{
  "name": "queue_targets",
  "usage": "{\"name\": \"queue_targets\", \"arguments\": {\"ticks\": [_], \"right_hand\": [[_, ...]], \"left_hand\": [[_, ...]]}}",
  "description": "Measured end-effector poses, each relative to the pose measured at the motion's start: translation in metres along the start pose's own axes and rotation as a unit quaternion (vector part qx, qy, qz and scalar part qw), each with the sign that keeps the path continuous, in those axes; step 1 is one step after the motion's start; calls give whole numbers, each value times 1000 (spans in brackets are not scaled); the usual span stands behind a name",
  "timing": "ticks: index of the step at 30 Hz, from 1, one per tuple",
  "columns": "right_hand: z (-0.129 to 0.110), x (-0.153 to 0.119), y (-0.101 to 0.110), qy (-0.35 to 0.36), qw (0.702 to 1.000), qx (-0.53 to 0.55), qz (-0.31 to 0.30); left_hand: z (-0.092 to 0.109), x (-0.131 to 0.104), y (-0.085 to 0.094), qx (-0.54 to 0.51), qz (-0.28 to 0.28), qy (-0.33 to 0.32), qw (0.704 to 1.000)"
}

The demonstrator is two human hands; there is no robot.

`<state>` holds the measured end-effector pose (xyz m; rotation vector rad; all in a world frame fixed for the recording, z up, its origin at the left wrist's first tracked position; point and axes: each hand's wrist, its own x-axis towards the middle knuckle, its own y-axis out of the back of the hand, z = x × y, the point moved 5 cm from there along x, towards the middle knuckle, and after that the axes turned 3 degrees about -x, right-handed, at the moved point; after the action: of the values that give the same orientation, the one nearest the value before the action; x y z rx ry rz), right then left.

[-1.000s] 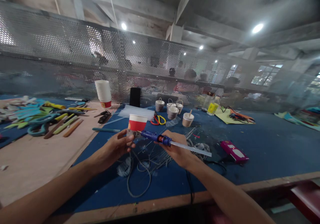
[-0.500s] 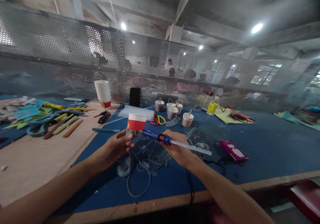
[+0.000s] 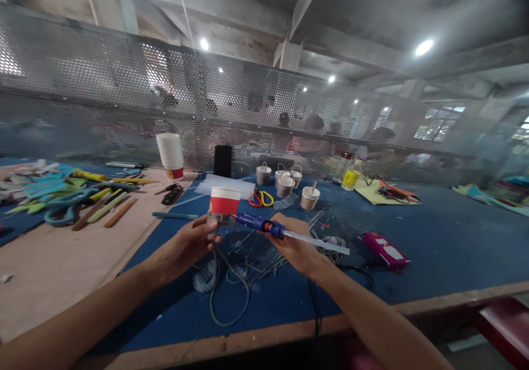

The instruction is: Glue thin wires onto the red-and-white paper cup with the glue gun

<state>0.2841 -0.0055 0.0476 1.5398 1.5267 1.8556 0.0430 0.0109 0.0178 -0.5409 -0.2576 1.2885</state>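
Note:
A red-and-white paper cup [image 3: 225, 200] is held upright by my left hand [image 3: 194, 242], whose fingers close around its lower part. Grey cord is wound about the cup's base, and a loose length of that cord [image 3: 230, 324] loops down onto the table. My right hand [image 3: 295, 243] grips a blue hot glue gun [image 3: 256, 223], with a clear glue stick [image 3: 318, 242] jutting from its back end. The gun's nozzle points left, at or very near the cord-wrapped base; whether it touches I cannot tell.
Behind the hands stand several cord-wrapped cups [image 3: 285, 185], red-and-yellow scissors [image 3: 262, 198] and glue sticks [image 3: 206, 186]. Stacked paper cups [image 3: 170, 155] rise at the back left. Tools and scissors [image 3: 68, 207] lie left. A magenta box [image 3: 386, 250] sits right. A perforated screen [image 3: 248, 105] bounds the table.
The cup has shifted very slightly left in my left hand. The glue gun's nozzle has moved a touch right and stays beside the cup's base.

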Motion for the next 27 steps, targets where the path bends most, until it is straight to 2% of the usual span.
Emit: {"name": "queue_targets", "arguments": {"ticks": [13,22,25,27], "right_hand": [[-4,1,8,-1,1000,14,-6],[-3,0,8,-2,1000,11,6],[0,0,3,-8,999,45,20],[5,2,0,-41,993,106,37]], "left_hand": [[2,-4,-3,-33,23,17,999],[1,-2,1,-42,-2,22,999],[0,-1,2,-48,-6,27,998],[0,-1,3,-49,-7,29,998]]}}
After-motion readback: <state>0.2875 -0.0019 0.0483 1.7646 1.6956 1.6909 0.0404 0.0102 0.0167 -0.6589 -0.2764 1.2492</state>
